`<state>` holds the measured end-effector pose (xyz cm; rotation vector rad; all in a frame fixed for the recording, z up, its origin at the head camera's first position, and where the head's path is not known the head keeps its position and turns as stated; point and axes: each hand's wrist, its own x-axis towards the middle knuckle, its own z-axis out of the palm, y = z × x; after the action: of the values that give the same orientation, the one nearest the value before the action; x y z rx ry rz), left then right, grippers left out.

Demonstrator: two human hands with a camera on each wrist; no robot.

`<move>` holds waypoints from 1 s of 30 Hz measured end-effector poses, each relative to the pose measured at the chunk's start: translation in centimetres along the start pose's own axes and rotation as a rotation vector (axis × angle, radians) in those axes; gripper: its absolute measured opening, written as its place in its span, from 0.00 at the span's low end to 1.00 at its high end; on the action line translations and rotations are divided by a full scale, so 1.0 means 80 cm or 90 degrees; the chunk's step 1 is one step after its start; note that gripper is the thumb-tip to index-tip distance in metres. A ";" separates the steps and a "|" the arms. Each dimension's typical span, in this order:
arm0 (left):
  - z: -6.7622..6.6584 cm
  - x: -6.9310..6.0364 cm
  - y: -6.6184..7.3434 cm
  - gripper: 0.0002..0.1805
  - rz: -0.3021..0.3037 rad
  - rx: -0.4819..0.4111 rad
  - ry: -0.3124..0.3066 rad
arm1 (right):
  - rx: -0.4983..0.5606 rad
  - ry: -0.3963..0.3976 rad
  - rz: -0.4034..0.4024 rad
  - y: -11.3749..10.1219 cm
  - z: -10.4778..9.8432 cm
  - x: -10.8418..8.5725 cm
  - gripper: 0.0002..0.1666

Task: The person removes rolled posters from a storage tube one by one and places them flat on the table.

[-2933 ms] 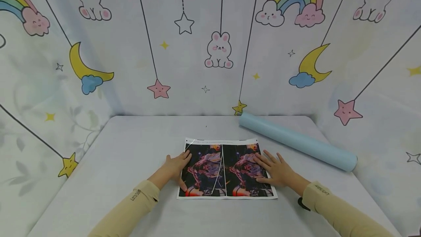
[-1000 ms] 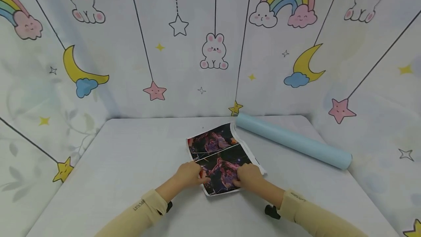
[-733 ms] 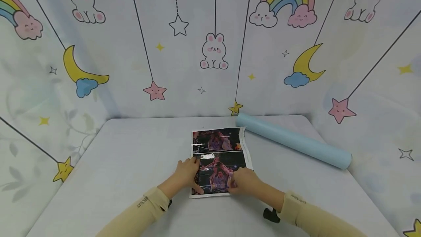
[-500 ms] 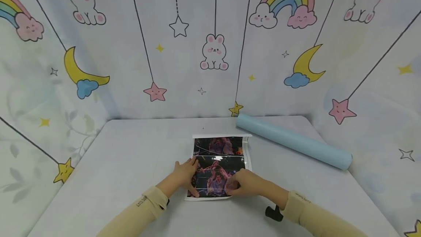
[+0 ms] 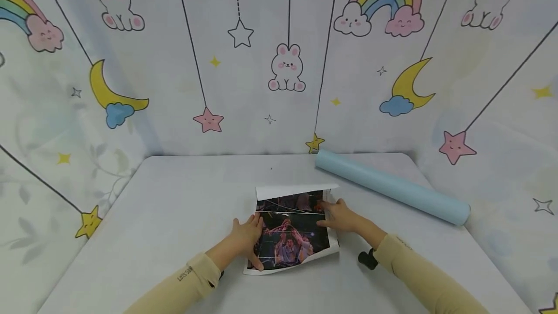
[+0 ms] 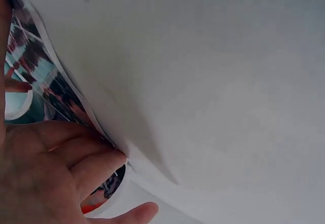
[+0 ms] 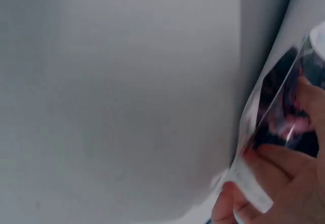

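A printed sheet (image 5: 301, 231) with two dark, colourful pictures and a white margin lies turned sideways mid-table. Its far edge curls up and shows white, and its near right corner lifts. Over the left margin rests my left hand (image 5: 246, 237), thumb and fingers spread. In the left wrist view, the fingertips of that hand (image 6: 56, 163) lie along the sheet's edge. My right hand (image 5: 342, 216) touches the far right part, thumb and a finger on the print. Seen from the right wrist, fingers of that hand (image 7: 279, 173) lie about the white margin; some are hidden.
A pale blue roll (image 5: 392, 185) lies slanted across the back right of the white table (image 5: 183, 207). Behind stands a cloth backdrop (image 5: 253, 81) with rabbits, stars, moons and rainbows. A black object (image 5: 368, 259) hangs at the right wrist.
The sheet has been turned a quarter turn, and its far edge has curled upward. My right hand has left the near part and moved to the far right edge. My left hand stays at the left margin.
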<state>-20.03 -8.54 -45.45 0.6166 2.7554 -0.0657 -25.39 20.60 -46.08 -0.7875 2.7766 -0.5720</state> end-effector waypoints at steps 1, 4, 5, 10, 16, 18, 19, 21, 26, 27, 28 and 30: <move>0.001 -0.001 0.000 0.68 0.000 -0.001 0.002 | -0.016 0.010 0.005 0.005 -0.001 0.003 0.39; 0.001 -0.005 0.001 0.68 -0.002 0.006 0.002 | -0.057 0.038 0.026 0.017 -0.004 0.014 0.38; 0.001 -0.005 0.002 0.68 -0.001 0.009 0.002 | -0.073 0.043 0.033 0.021 -0.005 0.018 0.39; 0.000 -0.010 0.006 0.68 0.012 0.017 0.003 | -0.100 0.033 0.099 0.031 -0.008 0.032 0.50; 0.003 -0.014 0.011 0.68 0.001 0.037 0.006 | -0.076 -0.023 0.140 0.035 -0.016 0.049 0.62; 0.004 -0.014 0.012 0.68 -0.004 0.046 0.008 | -0.057 -0.055 0.159 0.035 -0.018 0.055 0.66; 0.005 -0.014 0.012 0.68 -0.006 0.049 0.008 | -0.048 -0.071 0.171 0.035 -0.020 0.057 0.67; 0.006 -0.014 0.013 0.69 -0.010 0.049 0.007 | -0.032 -0.099 0.188 0.035 -0.022 0.062 0.69; 0.008 -0.014 0.014 0.68 -0.011 0.027 0.010 | -0.016 -0.130 0.193 0.036 -0.026 0.070 0.71; 0.008 -0.014 0.014 0.68 -0.010 0.022 0.011 | -0.017 -0.134 0.192 0.036 -0.026 0.071 0.71; 0.008 -0.014 0.014 0.68 -0.009 0.018 0.012 | -0.016 -0.137 0.191 0.037 -0.027 0.072 0.71; 0.008 -0.015 0.014 0.68 -0.007 0.012 0.013 | -0.011 -0.142 0.195 0.037 -0.028 0.074 0.70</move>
<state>-18.38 -8.07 -45.65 0.6105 2.7817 -0.0892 -32.35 20.40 -45.79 -0.3887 2.6246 -0.3780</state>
